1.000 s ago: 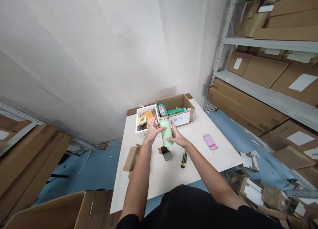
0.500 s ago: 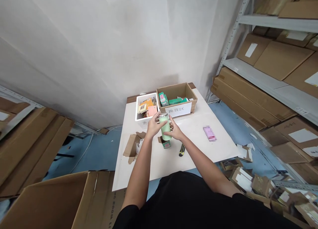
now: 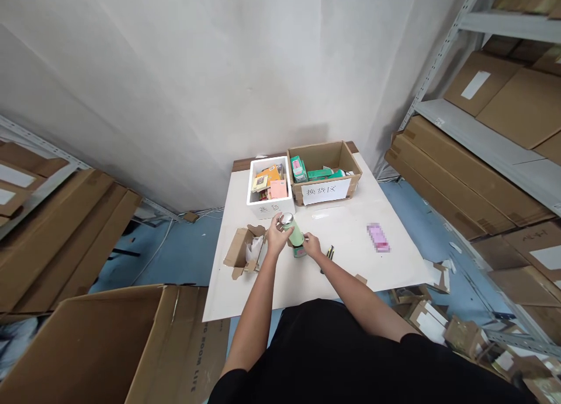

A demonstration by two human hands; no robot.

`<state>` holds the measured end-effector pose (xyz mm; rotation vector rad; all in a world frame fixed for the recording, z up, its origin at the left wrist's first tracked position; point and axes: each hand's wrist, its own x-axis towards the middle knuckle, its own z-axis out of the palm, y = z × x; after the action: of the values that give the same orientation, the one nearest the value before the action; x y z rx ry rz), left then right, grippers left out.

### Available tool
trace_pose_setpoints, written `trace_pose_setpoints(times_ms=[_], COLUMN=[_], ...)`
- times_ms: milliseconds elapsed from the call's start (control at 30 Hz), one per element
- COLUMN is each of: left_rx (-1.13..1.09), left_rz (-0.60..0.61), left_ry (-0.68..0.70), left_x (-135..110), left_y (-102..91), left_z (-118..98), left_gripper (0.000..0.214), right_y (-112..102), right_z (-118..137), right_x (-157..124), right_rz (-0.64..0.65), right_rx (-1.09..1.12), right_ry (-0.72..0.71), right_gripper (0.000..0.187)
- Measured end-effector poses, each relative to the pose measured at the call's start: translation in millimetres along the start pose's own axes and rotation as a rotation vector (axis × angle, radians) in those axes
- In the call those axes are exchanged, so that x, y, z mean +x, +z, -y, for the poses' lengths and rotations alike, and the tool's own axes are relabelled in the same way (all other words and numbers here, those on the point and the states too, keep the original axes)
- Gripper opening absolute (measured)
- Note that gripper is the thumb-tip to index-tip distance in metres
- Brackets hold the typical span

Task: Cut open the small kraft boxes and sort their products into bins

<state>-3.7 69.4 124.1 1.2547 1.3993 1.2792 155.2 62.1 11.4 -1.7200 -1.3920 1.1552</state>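
Observation:
A light green thermos bottle (image 3: 295, 234) with a silver lid leans over the table, its lower end at the mouth of a small green box (image 3: 299, 252). My left hand (image 3: 277, 235) is closed around its upper part, just under the lid. On the right side of the box mouth, my right hand (image 3: 312, 245) has its fingers closed at the rim, where they seem to grip the cardboard; the fingertips are partly hidden. A black and yellow utility knife (image 3: 328, 258) lies by my right wrist. Left of my left forearm sits an opened brown carton (image 3: 237, 249) with white wrapping inside.
At the table's back stand a white foam box (image 3: 270, 208) of small packets and a labelled cardboard box (image 3: 354, 180) holding green boxes. A blurred pink item (image 3: 378, 237) lies right on the table (image 3: 346, 281). A large open carton (image 3: 149, 345) stands lower left; loaded shelves (image 3: 508, 123) line the right.
The bottle has gone down and tilted, its lower end now at the small box. My right hand has left the bottle for the box rim. The view has shifted slightly.

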Motion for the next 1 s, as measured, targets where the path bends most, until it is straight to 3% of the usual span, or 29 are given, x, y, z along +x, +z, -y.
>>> trace_pose_setpoints(times_ms=[100, 367, 533, 667, 733, 833, 933, 1000], left_rx=[-0.037, 0.038, 0.335, 0.546, 0.589, 0.580, 0.489, 0.396], left_rz=[-0.069, -0.062, -0.070, -0.006, 0.028, 0.027, -0.058, -0.131], left_ry=[-0.028, -0.064, 0.029, -0.008, 0.010, 0.034, 0.027, -0.060], left_x=[-1.6, -17.8, -29.1, -33.0, -36.1, -40.9, -42.2, -42.8], left_y=[-1.9, -11.0, -4.5, 5.8, 12.7, 17.2, 6.4, -6.3], left_z=[11.7, 38.7, 67.6, 95.2, 107.9, 122.1, 131.0, 136.3], left_gripper=[0.078, 0.074, 0.067, 0.065, 0.053, 0.033, 0.038, 0.040], right_y=[1.8, 14.0, 21.5, 24.9, 25.7, 26.0, 26.7, 27.2], right_z=[-7.9, -19.0, -31.8, -38.1, -40.1, -44.3, -48.2, -49.1], right_x=[1.4, 5.5, 3.9, 4.4, 4.8, 3.7, 0.8, -1.7], right_rz=[-0.052, -0.133, -0.130, -0.129, -0.130, -0.111, -0.116, -0.103], right_rx=[0.020, 0.173, 0.244, 0.382, 0.453, 0.474, 0.419, 0.373], right_ry=[0.007, 0.133, 0.121, 0.173, 0.217, 0.212, 0.165, 0.109], right_gripper=[0.006, 0.033, 0.038, 0.036, 0.033, 0.031, 0.033, 0.033])
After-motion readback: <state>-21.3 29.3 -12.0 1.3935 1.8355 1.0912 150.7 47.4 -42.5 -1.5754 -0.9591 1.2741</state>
